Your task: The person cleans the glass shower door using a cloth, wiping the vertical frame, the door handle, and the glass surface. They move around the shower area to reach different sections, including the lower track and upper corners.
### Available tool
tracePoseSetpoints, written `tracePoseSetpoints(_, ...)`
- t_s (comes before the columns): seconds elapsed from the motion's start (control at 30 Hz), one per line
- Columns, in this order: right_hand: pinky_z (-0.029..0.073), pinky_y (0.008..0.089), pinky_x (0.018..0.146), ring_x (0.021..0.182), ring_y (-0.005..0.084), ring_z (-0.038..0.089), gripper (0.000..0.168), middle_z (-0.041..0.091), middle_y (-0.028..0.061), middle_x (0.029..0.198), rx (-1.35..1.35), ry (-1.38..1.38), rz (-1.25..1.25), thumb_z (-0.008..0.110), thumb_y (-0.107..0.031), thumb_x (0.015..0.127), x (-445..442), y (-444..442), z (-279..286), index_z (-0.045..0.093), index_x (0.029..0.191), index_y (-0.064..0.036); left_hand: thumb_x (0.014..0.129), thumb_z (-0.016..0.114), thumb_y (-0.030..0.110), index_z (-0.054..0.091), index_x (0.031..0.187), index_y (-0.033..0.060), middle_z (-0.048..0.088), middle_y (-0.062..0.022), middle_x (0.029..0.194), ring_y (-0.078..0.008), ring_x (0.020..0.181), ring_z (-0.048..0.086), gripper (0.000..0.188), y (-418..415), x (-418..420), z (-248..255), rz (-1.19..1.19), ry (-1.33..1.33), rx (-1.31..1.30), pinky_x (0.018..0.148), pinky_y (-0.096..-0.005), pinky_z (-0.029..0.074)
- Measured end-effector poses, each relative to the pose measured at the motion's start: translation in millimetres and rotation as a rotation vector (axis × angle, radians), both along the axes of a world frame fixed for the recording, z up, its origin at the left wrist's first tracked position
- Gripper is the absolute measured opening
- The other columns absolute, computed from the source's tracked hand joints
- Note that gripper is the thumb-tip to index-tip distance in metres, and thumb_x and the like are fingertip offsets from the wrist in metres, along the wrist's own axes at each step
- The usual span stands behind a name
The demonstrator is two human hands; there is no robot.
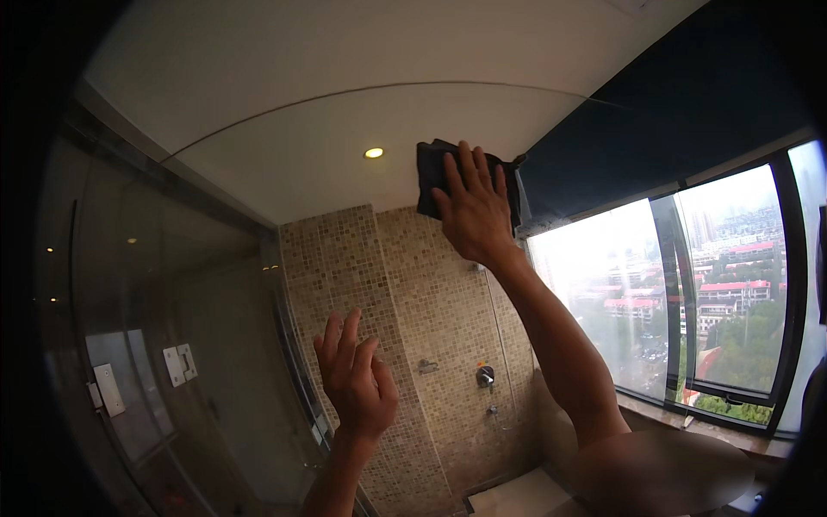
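Note:
My right hand (477,210) is raised high with its palm flat and fingers spread on a dark folded cloth (431,178). The cloth lies pressed against a clear glass panel (446,284), whose curved-looking top edge runs above it. Lower and to the left, my left hand (357,375) is lifted with its fingers apart and slightly bent. It holds nothing; whether it touches the glass I cannot tell.
Behind the glass stands a mosaic-tiled wall (336,271) with a shower mixer (485,376). A glass door with a metal hinge (179,365) is at the left. Framed windows (733,291) line the right side. A ceiling light (373,153) is lit.

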State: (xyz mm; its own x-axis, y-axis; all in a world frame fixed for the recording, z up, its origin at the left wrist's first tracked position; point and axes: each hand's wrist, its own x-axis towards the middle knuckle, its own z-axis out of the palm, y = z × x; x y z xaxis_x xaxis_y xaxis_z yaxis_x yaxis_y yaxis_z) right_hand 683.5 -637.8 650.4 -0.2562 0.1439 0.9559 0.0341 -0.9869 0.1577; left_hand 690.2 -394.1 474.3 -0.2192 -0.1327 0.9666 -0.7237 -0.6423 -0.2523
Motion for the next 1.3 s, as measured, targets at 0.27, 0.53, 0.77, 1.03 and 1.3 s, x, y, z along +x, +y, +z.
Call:
tracePoseSetpoints(0.27,0.017,0.0601,0.122,0.154,0.0441,0.016,0.057,0.022,0.0260,0.164,0.517,0.178,-0.038,0.041,-0.038,0.107,-33,-106,-28,0.040,0.154,-0.005,0.093,0.059,0.010,0.065,0.114,-0.0029,0.037,-0.0244,0.158,-0.0450,0.151,0.025,0.026,-9,-1,15,0.215,0.043,0.070,0.119,-0.0677,0.017)
tracePoseSetpoints(0.53,0.015,0.0609,0.122,0.153,0.0437,0.019,0.063,0.026,0.0237,0.164,0.318,0.039,-0.067,0.039,-0.045,0.106,-6,-58,26,0.039,0.155,-0.005,0.093,0.060,0.015,0.066,0.115,-0.0034,0.034,-0.0265,0.159,-0.0470,0.151,0.024,0.029,6,-7,16,0.111,0.104,0.128,0.117,-0.0728,0.015)
tracePoseSetpoints(0.77,0.016,0.0595,0.122,0.153,0.0419,0.021,0.064,0.027,0.0198,0.165,0.317,0.017,-0.035,0.038,-0.049,0.105,1,0,120,0.042,0.154,-0.009,0.095,0.060,0.019,0.067,0.118,-0.0022,0.039,-0.0245,0.157,-0.0446,0.150,0.028,0.032,69,-5,48,0.193,0.075,0.060,0.116,-0.0704,0.018)
tracePoseSetpoints(1.03,0.013,0.0586,0.123,0.154,0.0426,0.017,0.063,0.025,0.0195,0.166,0.132,0.032,0.030,0.038,-0.050,0.105,20,162,154,0.042,0.155,-0.011,0.097,0.059,0.019,0.063,0.119,-0.0015,0.033,-0.0222,0.161,-0.0437,0.152,0.024,0.031,146,-1,53,0.202,0.121,-0.004,0.117,-0.0696,0.016)
tracePoseSetpoints(1.3,0.014,0.0602,0.122,0.153,0.0446,0.018,0.064,0.027,0.0229,0.163,-0.040,-0.002,0.093,0.039,-0.047,0.105,47,388,145,0.042,0.153,-0.006,0.097,0.060,0.022,0.060,0.122,0.0007,0.030,-0.0260,0.161,-0.0484,0.150,0.024,0.033,261,10,0,0.264,0.225,-0.225,0.113,-0.0730,0.018)
